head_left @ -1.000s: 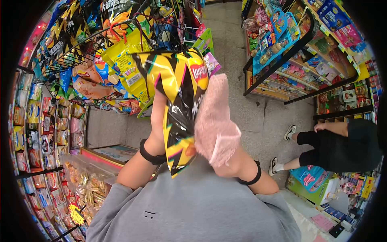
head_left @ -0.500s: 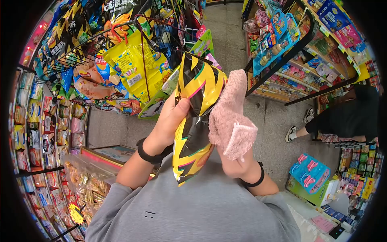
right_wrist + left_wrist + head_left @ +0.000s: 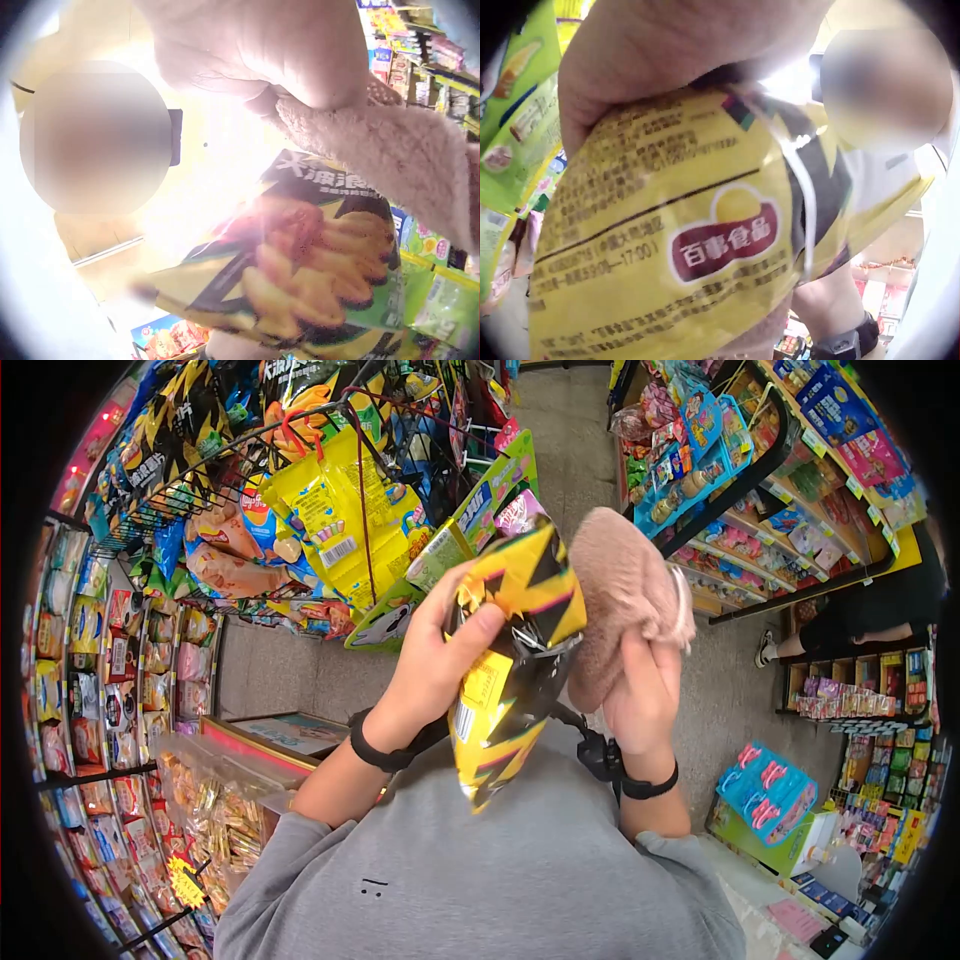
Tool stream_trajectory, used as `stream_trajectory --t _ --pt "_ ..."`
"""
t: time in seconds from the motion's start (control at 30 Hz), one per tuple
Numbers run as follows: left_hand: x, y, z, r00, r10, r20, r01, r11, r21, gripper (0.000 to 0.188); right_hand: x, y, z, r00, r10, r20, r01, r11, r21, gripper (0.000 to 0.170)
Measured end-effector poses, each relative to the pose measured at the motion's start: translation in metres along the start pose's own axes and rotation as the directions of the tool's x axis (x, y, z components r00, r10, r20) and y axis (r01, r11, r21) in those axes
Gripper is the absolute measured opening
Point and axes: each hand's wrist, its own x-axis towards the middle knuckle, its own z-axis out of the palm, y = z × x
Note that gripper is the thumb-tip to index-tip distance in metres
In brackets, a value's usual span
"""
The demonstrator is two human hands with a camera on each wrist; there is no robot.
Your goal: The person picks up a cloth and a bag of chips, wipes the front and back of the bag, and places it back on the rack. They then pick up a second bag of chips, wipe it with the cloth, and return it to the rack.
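My left hand grips a yellow-and-black bag of potato chips by its side, thumb across the near face. The bag is tilted, with a barcode panel toward me in the head view. Printed text on the chip bag fills the left wrist view, while the right wrist view shows the face with pictured chips. Just right of the bag, my right hand holds a fuzzy pink cloth, its far part bunched upward. Some right fingers are hidden by the cloth.
A wire rack full of snack bags stands ahead on the left, with a yellow snack bag hanging from it. Candy shelves rise on the right. Packets line the left shelves. A person in black is at far right.
My left hand has turned the chip bag so its barcode side shows. The right hand and cloth have moved right, away from the bag's side. The person at right has moved farther off.
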Motion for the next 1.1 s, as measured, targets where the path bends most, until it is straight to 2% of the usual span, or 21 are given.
stream_trajectory --t 0.07,0.1,0.13,0.17,0.2,0.27,0.3,0.4,0.47,0.53,0.57,0.6,0.67,0.7,0.73,0.77,0.8,0.87,0.93,1.0,1.1 --pt "0.003 -0.001 -0.002 0.998 0.049 -0.037 -0.050 0.998 -0.024 0.056 -0.016 0.010 -0.008 0.998 -0.009 -0.054 0.013 0.998 0.064 0.050" --pt "0.002 0.001 -0.003 0.999 0.014 -0.043 -0.017 0.996 -0.083 0.057 -0.023 0.008 -0.013 0.998 0.030 0.051 -0.029 0.999 -0.033 0.055" --pt "0.001 0.005 -0.003 0.999 -0.024 -0.043 0.018 0.990 -0.142 0.059 -0.023 0.011 -0.014 0.998 0.032 0.055 -0.030 0.999 -0.030 0.055" --pt "-0.006 0.016 0.001 0.997 -0.077 0.032 0.081 0.989 -0.128 0.062 -0.022 0.011 -0.013 0.997 0.037 0.061 -0.039 0.999 0.028 0.055" --pt "-0.011 0.021 0.001 0.990 -0.138 0.018 0.139 0.967 -0.214 0.064 -0.023 0.009 -0.011 0.997 0.043 0.059 -0.047 0.995 0.084 0.055" --pt "-0.019 0.020 0.008 0.999 -0.037 -0.024 0.037 0.999 -0.010 0.069 -0.024 0.006 -0.010 0.997 0.050 0.056 -0.060 0.980 0.192 0.055" --pt "-0.017 0.018 0.006 0.999 -0.040 -0.020 0.040 0.999 -0.010 0.069 -0.023 0.005 -0.009 0.997 0.051 0.059 -0.064 0.967 0.247 0.055" --pt "-0.015 0.010 -0.003 0.957 -0.189 0.219 0.211 0.974 -0.085 0.068 -0.016 0.010 -0.009 0.995 0.049 0.087 -0.078 0.923 0.377 0.055" --pt "-0.017 -0.001 -0.003 0.975 -0.148 0.168 0.168 0.980 -0.110 0.061 -0.012 0.006 -0.003 0.992 0.120 0.038 -0.125 0.912 0.391 0.053" --pt "-0.021 -0.005 -0.011 0.995 -0.087 0.045 0.089 0.995 -0.047 0.058 -0.016 0.011 -0.013 0.989 0.147 0.006 -0.142 0.943 0.300 0.053" --pt "-0.020 0.003 -0.002 0.997 -0.058 -0.048 0.052 0.991 -0.125 0.052 -0.020 0.012 -0.021 0.993 0.109 0.034 -0.114 0.965 0.235 0.054" --pt "-0.019 0.008 -0.005 0.997 -0.061 -0.049 0.056 0.992 -0.115 0.050 -0.026 0.011 -0.027 0.995 0.074 0.066 -0.084 0.982 0.170 0.055" --pt "-0.015 0.019 -0.004 0.993 -0.079 -0.084 0.066 0.987 -0.147 0.047 -0.036 -0.001 -0.030 0.991 0.121 0.051 -0.129 0.963 0.236 0.049" --pt "-0.014 0.023 -0.004 0.993 -0.068 -0.095 0.057 0.992 -0.108 0.049 -0.038 -0.007 -0.032 0.983 0.098 0.155 -0.096 0.995 -0.025 0.046" --pt "-0.013 0.022 -0.003 0.993 -0.065 -0.101 0.054 0.993 -0.109 0.049 -0.041 -0.013 -0.032 0.960 0.103 0.259 -0.028 0.960 -0.278 0.044" --pt "-0.013 0.020 -0.001 0.992 -0.055 -0.118 0.043 0.994 -0.099 0.050 -0.042 -0.021 -0.025 0.939 0.211 0.271 -0.135 0.953 -0.272 0.041" --pt "-0.013 0.018 0.000 0.990 -0.048 -0.134 0.036 0.995 -0.090 0.051 -0.044 -0.017 -0.025 0.937 0.215 0.273 -0.140 0.952 -0.272 0.041" --pt "-0.013 0.015 -0.001 0.988 -0.061 -0.144 0.051 0.996 -0.075 0.054 -0.047 -0.008 -0.026 0.906 0.117 0.406 0.061 0.915 -0.399 0.042" --pt "-0.014 0.018 0.002 0.984 -0.121 -0.128 0.115 0.992 -0.057 0.054 -0.047 -0.007 -0.023 0.908 0.118 0.401 0.068 0.905 -0.419 0.042" --pt "-0.017 0.020 0.003 0.993 -0.069 -0.095 0.078 0.992 0.096 0.058 -0.047 -0.005 -0.020 0.919 0.130 0.373 0.048 0.900 -0.433 0.040" --pt "-0.021 0.024 0.007 0.998 -0.027 -0.056 0.032 0.995 0.096 0.061 -0.044 -0.006 -0.013 0.936 0.116 0.333 0.012 0.933 -0.359 0.039"
